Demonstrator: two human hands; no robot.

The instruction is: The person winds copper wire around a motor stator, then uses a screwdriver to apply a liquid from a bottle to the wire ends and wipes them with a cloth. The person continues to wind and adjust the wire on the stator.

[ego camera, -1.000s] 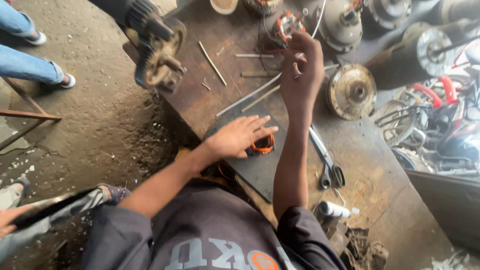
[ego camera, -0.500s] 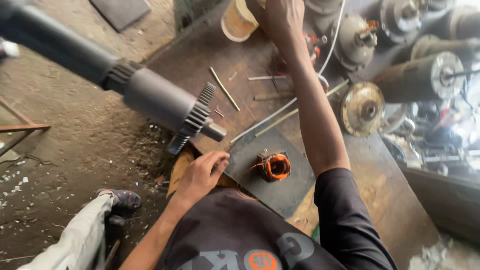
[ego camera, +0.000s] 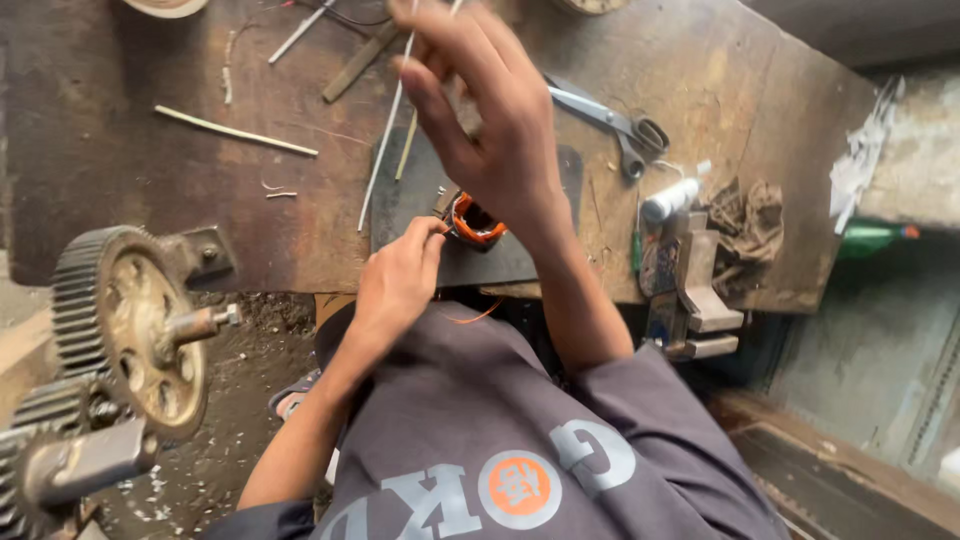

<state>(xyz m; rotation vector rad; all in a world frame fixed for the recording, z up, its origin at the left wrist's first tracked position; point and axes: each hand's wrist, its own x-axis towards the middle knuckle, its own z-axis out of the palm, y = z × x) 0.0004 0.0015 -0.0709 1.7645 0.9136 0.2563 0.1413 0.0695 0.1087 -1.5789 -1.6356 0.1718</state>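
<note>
A small stator with orange copper windings sits on a dark mat at the near edge of the rusty workbench. My left hand pinches its left side with the fingertips. My right hand hovers raised above the stator, blurred, fingers curled. Thin pale sticks show at its fingertips; whether it holds one is unclear.
Scissors, a white tube and a metal vise block lie right of the mat. A geared hand winder juts out at the left. Loose sticks lie on the bench. A green bottle is far right.
My right hand has come back from the far end of the bench to above the stator. My left hand moved from the bench edge onto the stator. The view swung right.
</note>
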